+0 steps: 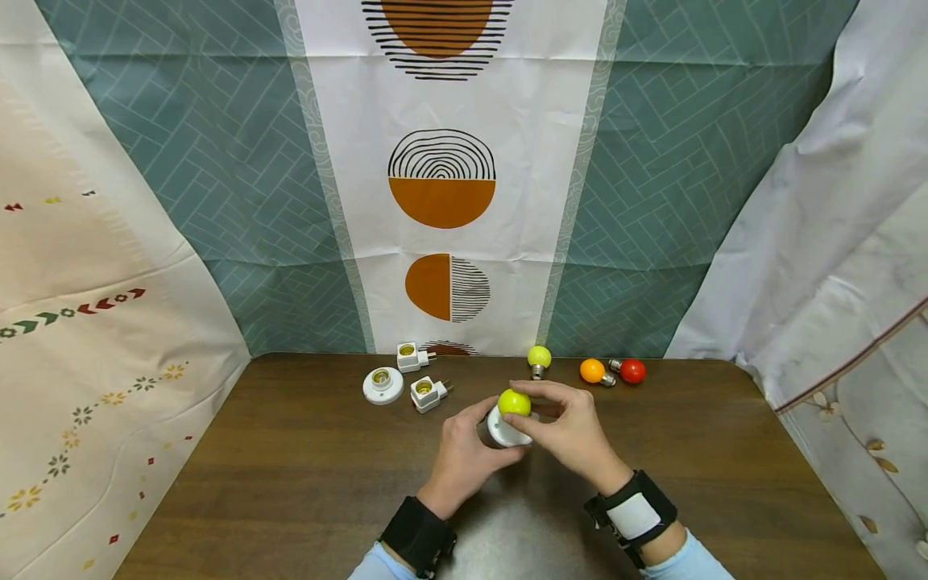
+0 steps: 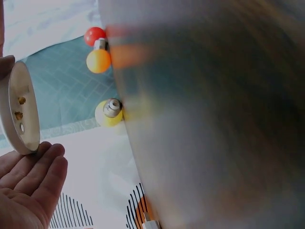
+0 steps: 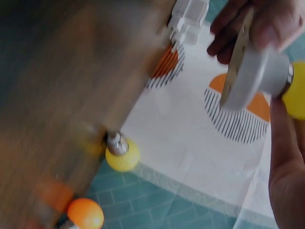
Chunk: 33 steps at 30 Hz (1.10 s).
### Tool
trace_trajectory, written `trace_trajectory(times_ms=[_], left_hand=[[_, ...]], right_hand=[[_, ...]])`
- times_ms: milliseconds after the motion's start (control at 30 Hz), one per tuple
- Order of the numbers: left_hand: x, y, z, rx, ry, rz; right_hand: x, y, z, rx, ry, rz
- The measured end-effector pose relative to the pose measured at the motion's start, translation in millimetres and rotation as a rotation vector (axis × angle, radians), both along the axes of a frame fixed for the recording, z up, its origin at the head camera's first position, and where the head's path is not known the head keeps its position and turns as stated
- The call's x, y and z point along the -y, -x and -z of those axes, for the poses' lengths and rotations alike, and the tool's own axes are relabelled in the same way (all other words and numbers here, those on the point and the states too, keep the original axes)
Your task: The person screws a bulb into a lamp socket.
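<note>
My left hand (image 1: pixel 464 451) grips a white round bulb holder (image 1: pixel 507 428) by its base, raised above the table. In the left wrist view the hollow underside of the bulb holder (image 2: pixel 26 105) shows brass screws, with the fingers at its rim. My right hand (image 1: pixel 569 431) pinches a yellow-green bulb (image 1: pixel 514 402) between thumb and fingers at the mouth of the holder. From the right wrist, a thin band of the bulb's metal cap shows between the yellow globe (image 3: pixel 296 90) and the holder's neck (image 3: pixel 276 74).
Toward the back of the brown table (image 1: pixel 326 475) lie another yellow-green bulb (image 1: pixel 539 358), an orange bulb (image 1: pixel 592 370) and a red bulb (image 1: pixel 633 371). To the left sit a second round holder (image 1: pixel 383 386) and two white plug-in sockets, one behind (image 1: pixel 409 357), one nearer (image 1: pixel 428 394).
</note>
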<state>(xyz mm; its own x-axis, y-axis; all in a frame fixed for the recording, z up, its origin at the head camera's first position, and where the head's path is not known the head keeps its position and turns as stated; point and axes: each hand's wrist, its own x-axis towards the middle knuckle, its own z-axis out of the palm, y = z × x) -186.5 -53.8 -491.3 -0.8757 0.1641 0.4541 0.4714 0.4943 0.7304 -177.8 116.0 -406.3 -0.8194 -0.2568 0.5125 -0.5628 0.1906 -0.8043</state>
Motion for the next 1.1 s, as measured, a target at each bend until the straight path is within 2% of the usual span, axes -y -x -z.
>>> trace_trajectory(times_ms=[133,267,533,633,800,967,1100], left_hand=[[3,-1.1,0.3,-0.027,0.026,-0.001],[4,0.0,0.8,-0.039,0.016,0.001],[0,-2.3,1.3,-0.072,-0.004,-0.037],[-1,-2.9,2.0,-0.089,-0.006,-0.053],[-1,-2.2,3.0,-0.085,0.001,-0.040],[1,0.1,3.2,-0.044,0.028,0.006],[3,2.1,3.0,-0.020,0.033,0.019]], right_hand=[[-4,0.8,-3.2,0.043,-0.054,-0.059],[-6,0.0,-6.0,0.038,-0.077,-0.077],[1,-4.0,-5.8,0.041,-0.001,-0.006],[4,-6.0,-4.7,0.014,0.002,0.042],[4,-2.1,6.1,-0.025,-0.012,0.097],[-3,10.9,24.1,0.045,-0.032,0.088],[-5,15.6,30.8,0.048,-0.057,0.077]])
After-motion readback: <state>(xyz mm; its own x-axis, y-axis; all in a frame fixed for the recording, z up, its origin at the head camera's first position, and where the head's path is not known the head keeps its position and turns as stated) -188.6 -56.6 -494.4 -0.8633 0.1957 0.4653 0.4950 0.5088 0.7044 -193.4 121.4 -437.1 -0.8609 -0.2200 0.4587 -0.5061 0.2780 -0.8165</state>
